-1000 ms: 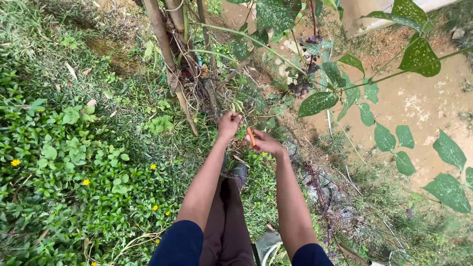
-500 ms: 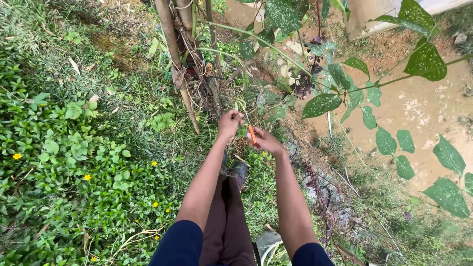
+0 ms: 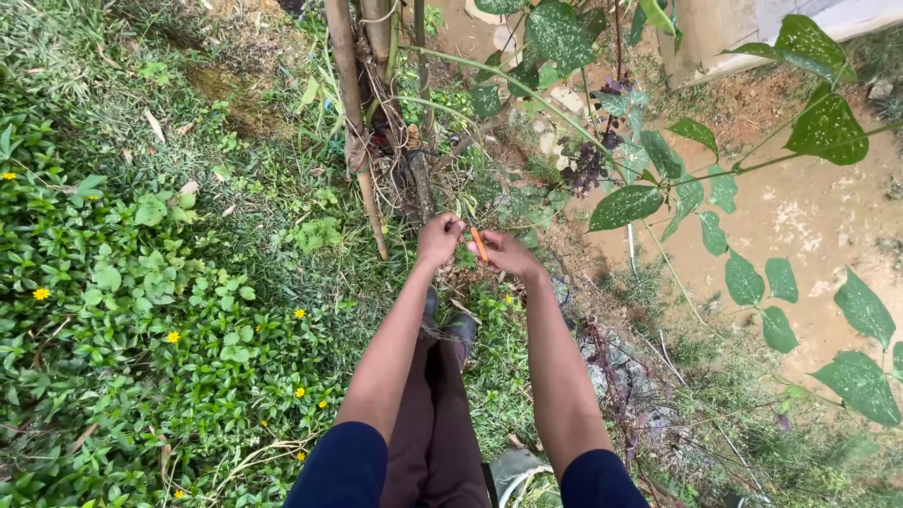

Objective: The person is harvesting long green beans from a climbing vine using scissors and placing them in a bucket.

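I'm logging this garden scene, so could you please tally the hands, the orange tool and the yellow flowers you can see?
Hands: 2, the left hand and the right hand
Orange tool: 1, in the right hand
Yellow flowers: 8, for example one in the ground cover
Total: 11

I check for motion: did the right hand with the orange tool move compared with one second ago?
Yes. The right hand with the orange tool moved closer to the bamboo stake.
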